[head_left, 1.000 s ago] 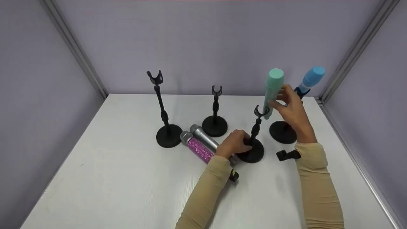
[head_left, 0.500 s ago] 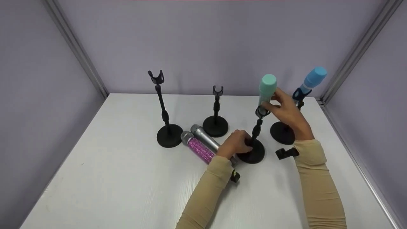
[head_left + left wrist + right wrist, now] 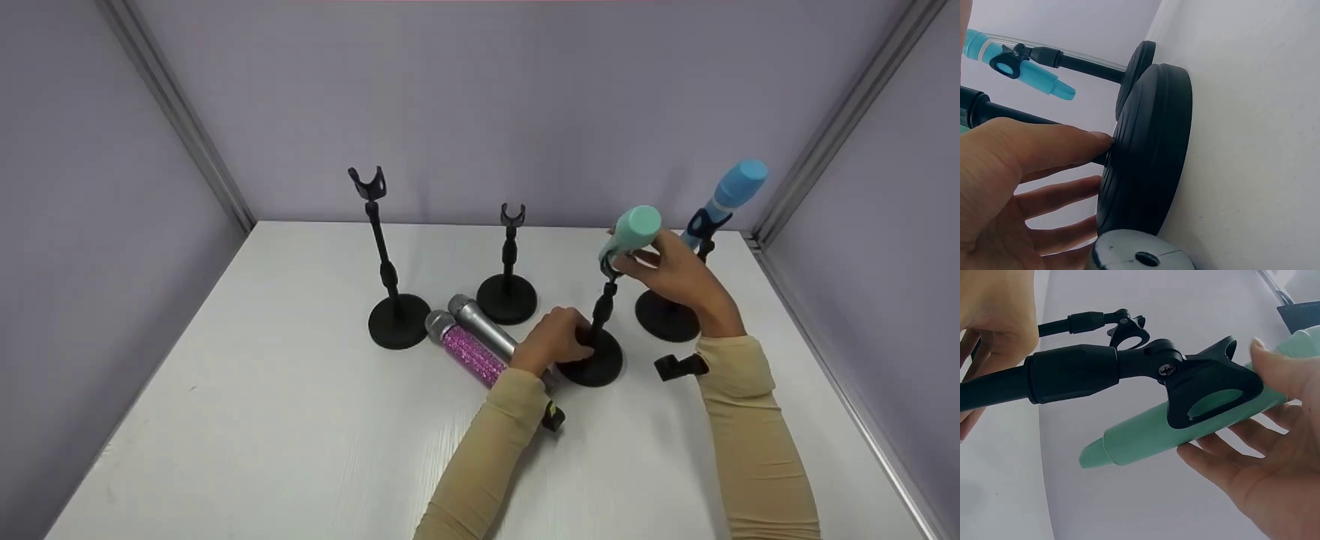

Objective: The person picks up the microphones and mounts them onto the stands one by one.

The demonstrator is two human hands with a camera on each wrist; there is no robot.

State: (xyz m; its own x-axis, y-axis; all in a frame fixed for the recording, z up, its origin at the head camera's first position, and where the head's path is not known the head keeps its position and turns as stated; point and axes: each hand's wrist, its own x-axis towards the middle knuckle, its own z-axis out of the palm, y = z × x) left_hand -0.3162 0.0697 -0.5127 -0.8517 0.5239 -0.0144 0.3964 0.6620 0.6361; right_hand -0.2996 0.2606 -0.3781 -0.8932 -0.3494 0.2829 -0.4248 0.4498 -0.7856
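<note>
My right hand (image 3: 681, 276) grips a mint-green microphone (image 3: 636, 227) between thumb and fingers. Its body lies in the clip (image 3: 1207, 385) of a short black microphone stand (image 3: 602, 309), tilted with the head end up. Low on that same stand, my left hand (image 3: 555, 339) holds around the pole, its thumb and fingertips touching the round base (image 3: 1151, 146). Beside the left hand lie a pink glitter microphone (image 3: 472, 354) and a silver microphone (image 3: 484, 326), their lower ends partly hidden by the hand and sleeve.
A blue microphone (image 3: 739, 184) sits in another stand (image 3: 666, 315) behind my right hand. Two more black stands hold nothing: a tall one (image 3: 397, 319) at left and a short one (image 3: 508, 296) at the middle back. Grey walls (image 3: 480, 112) enclose the white table (image 3: 300, 435).
My right hand has brought the mint-green microphone left and down into the stand's clip, and its head now leans lower and to the right. The left hand has stayed at the base.
</note>
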